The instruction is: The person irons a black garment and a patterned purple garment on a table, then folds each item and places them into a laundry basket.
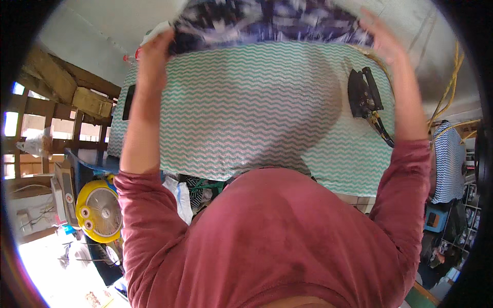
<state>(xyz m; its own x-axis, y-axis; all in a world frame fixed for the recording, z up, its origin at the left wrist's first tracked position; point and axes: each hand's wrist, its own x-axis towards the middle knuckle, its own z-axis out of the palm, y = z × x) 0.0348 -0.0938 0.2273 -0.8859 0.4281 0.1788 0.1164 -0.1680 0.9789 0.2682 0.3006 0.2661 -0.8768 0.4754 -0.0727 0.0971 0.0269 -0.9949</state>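
A dark blue and white patterned cloth [269, 23] spreads between my hands at the far side of the padded surface, blurred by motion. My left hand [156, 46] grips its left end. At the right end, my right hand [381, 42] holds the edge with fingers stretched out along it; the fingertips are blurred. Below the cloth lies a green and white zigzag-patterned cover [246, 104]. A black clothes iron [362, 94] rests on the cover's right part, inward of my right forearm, its cord running toward the near right.
Beside my left forearm lies a dark flat object [129, 102]. A bottle with a red cap [133, 56] is at the far left. A yellow fan [100, 211] stands at left. Yellow cords [448, 90] hang at right, near a blue-white zigzag-covered item [448, 165].
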